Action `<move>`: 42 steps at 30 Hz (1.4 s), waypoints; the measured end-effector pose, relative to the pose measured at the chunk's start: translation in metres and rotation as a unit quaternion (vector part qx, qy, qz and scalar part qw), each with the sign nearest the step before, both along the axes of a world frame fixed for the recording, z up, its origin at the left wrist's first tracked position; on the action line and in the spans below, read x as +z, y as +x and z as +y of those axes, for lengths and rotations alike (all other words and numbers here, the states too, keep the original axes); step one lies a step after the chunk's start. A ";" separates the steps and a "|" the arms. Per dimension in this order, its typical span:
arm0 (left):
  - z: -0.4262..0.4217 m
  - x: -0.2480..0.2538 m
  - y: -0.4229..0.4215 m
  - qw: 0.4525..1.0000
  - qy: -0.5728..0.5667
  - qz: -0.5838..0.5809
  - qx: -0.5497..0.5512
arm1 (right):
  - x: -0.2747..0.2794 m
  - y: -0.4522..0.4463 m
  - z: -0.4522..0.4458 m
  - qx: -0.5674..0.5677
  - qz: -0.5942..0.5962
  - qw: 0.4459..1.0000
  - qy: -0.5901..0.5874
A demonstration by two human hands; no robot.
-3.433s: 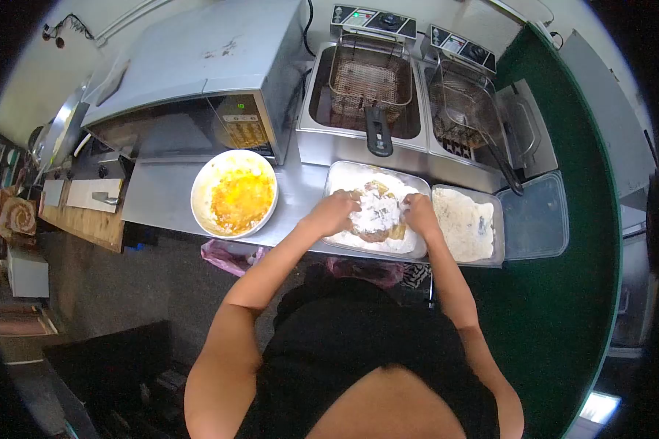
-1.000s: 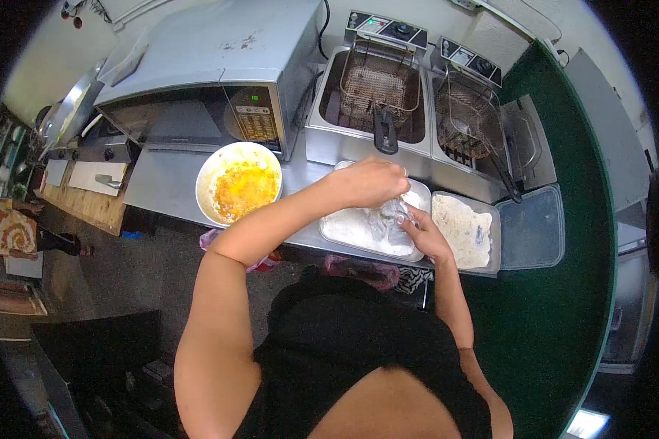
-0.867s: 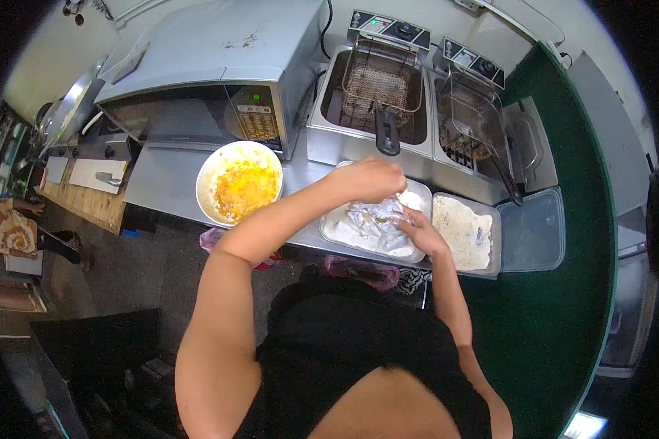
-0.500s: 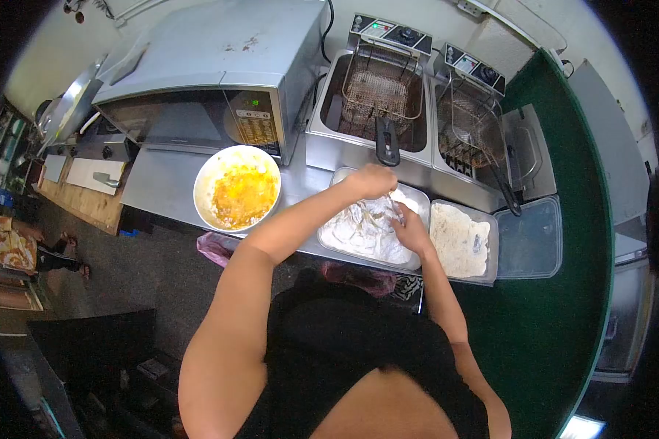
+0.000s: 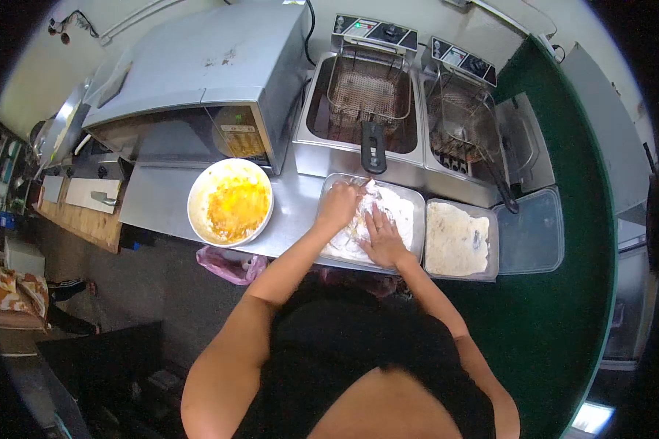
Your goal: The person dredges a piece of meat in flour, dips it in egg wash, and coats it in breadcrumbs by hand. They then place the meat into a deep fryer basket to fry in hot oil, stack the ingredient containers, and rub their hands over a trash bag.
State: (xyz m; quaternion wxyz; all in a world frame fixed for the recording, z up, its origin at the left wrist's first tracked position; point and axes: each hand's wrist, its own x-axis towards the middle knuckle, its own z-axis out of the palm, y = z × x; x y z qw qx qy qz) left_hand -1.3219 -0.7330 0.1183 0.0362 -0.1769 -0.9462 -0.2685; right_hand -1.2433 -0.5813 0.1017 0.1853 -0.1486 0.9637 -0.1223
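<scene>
A metal tray [image 5: 417, 230] of white flour [image 5: 397, 208] is on the counter in front of me, with coated lumps partly buried in the flour. My left hand [image 5: 339, 207] is over the tray's left side, its fingers curled down at the flour; whatever is between them is hidden. Flat on the flour near the tray's front lies my right hand [image 5: 383, 240], fingers stretched out and apart. To the left stands a white bowl [image 5: 195, 212] of yellow-orange egg mixture [image 5: 234, 208].
Two deep fryers with wire baskets [image 5: 370, 88] [image 5: 465, 117] stand behind the tray. Right of it are a tub of pale flour [image 5: 454, 238] and a clear plastic container [image 5: 531, 230]. A microwave [image 5: 176, 132] sits behind the bowl. A person [image 5: 22, 293] is at far left.
My left hand has moved from the tray's back edge toward its left side. My right hand has shifted left and flattened onto the flour. The view has tilted slightly.
</scene>
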 end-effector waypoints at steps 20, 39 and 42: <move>0.004 -0.034 0.019 0.996 -0.082 0.027 -0.033 | 0.000 -0.017 0.016 -0.017 0.164 0.986 -0.038; 0.012 0.019 0.008 0.985 0.167 -0.029 -0.030 | 0.038 -0.045 0.027 -0.079 0.165 0.948 -0.260; 0.004 0.042 0.020 0.974 0.221 -0.028 -0.048 | 0.068 -0.036 0.025 -0.039 0.159 0.943 -0.289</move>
